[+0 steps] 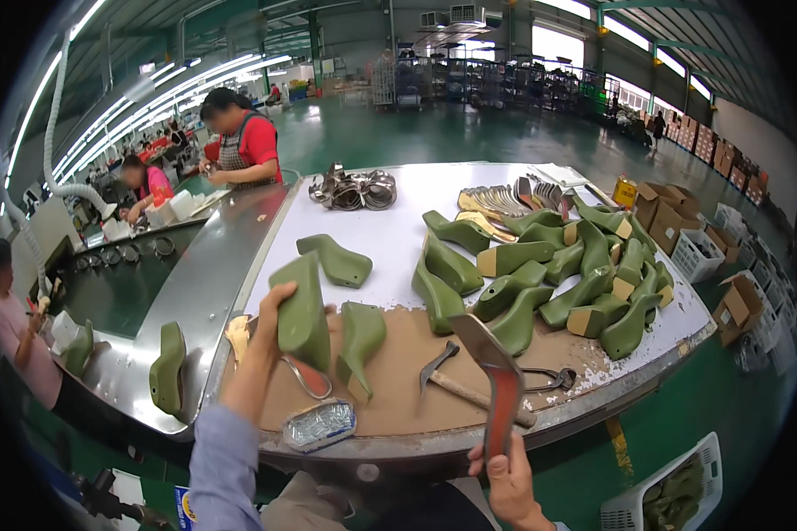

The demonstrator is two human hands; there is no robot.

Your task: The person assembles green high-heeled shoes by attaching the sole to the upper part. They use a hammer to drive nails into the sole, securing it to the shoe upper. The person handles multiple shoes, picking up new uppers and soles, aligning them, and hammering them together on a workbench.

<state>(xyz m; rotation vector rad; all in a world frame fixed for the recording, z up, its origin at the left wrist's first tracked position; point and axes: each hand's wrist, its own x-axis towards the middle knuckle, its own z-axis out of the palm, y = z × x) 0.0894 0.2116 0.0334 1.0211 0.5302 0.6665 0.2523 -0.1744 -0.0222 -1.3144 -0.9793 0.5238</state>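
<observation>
Now the left hand grips one green shoe last at the worktable's near edge, the right hand clenches a red-and-grey insole; a heap of lasts waits untouched.

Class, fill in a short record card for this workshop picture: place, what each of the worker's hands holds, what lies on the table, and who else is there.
Place: factory hall, worktable beside a conveyor
Left hand: grips an upright green shoe last
Right hand: holds a flat red and grey sole piece, pointing up
Near the hands: hammer, pliers, second green last, small tin of nails
Farther back: pile of green lasts, metal rings
Others: workers along the conveyor, one in a red top
</observation>
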